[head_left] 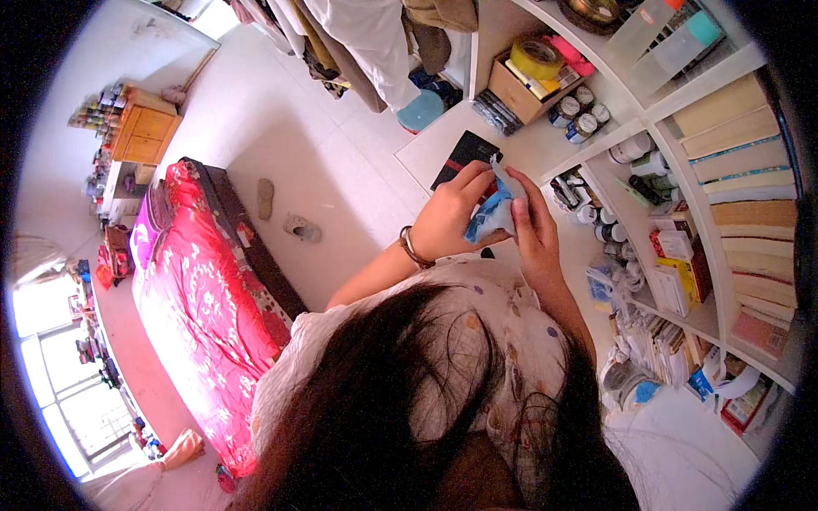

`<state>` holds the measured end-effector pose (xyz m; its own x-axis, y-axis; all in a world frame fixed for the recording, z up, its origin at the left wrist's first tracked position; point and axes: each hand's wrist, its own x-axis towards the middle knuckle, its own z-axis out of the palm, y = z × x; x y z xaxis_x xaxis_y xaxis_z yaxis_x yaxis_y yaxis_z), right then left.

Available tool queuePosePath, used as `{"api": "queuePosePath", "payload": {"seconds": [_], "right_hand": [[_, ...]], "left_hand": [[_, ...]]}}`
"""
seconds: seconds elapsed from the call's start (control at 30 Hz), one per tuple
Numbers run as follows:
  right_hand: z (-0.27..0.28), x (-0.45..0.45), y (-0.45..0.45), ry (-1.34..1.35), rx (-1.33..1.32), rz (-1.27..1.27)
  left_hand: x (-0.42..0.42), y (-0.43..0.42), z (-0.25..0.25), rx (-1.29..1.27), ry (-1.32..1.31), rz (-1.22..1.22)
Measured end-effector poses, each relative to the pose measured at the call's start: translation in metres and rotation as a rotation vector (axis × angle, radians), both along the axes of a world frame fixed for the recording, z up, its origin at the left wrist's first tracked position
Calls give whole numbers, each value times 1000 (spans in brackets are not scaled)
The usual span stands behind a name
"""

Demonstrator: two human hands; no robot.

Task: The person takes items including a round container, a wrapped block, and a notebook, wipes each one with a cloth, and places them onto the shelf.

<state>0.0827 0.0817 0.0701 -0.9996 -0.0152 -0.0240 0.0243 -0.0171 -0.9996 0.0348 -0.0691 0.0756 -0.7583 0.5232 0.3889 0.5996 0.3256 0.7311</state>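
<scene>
My left hand (457, 211), with a bracelet at its wrist, is closed on a crumpled blue-and-white piece of cloth or soft wrapping (492, 220). My right hand (535, 226) pinches the same piece from the other side, thumb and fingers around its edge. A pale flap of it sticks up between the two hands. Whether it is fabric or a packet I cannot tell. Just beyond my fingers, a flat black box or book (467, 156) lies on a white surface, partly hidden by my left hand.
White shelves (654, 111) curve along the right, holding books (741, 204), jars (582, 128) and a cardboard box (521, 92) with yellow tape. Clothes (366, 51) hang at the top. A bed with a red floral cover (213, 315) stands left; shoes (301, 227) lie on the floor.
</scene>
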Motion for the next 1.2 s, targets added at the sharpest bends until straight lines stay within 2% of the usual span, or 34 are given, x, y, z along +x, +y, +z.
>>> {"api": "queuePosePath", "payload": {"seconds": [0.23,0.3,0.4,0.43,0.5,0.53,0.6,0.73,0.9,0.97,1.0,1.07,1.1,1.17,1.2], "right_hand": [[-5,-5,-10,46,-30,-189],[-7,-7,-11,-44,-178,-248],[-4,-11,-7,-163,-251,-293],[-7,-15,-1,-166,-251,-295],[-19,-29,23,-170,-494,-103],[-26,-36,35,-173,-495,-105],[-35,-48,54,-250,-623,-236],[-31,-40,55,-233,-554,-355],[-31,-25,33,-229,-776,-166],[-29,-18,25,-292,-1006,-168],[-28,-17,24,-291,-1007,-169],[-25,-16,23,-252,-1182,-44],[-24,-16,23,-233,-1267,19],[-33,-14,24,-211,-1268,10],[-35,-13,23,-189,-1270,2]], "left_hand": [[1,7,-4,-11,3,55],[2,9,-7,-43,38,79],[3,10,-8,-68,103,81],[3,11,-8,-68,100,79],[6,14,-6,-5,91,18],[6,16,-4,-6,88,16],[6,19,0,179,-111,-98],[-7,14,-3,301,-120,-158],[-13,23,-25,495,-246,-204],[-12,28,-28,659,-361,-127],[-12,28,-27,658,-361,-128],[-13,27,-25,520,-212,16],[-13,26,-25,520,-213,14],[-15,24,-26,300,-87,129],[-15,24,-27,300,-87,129]]}}
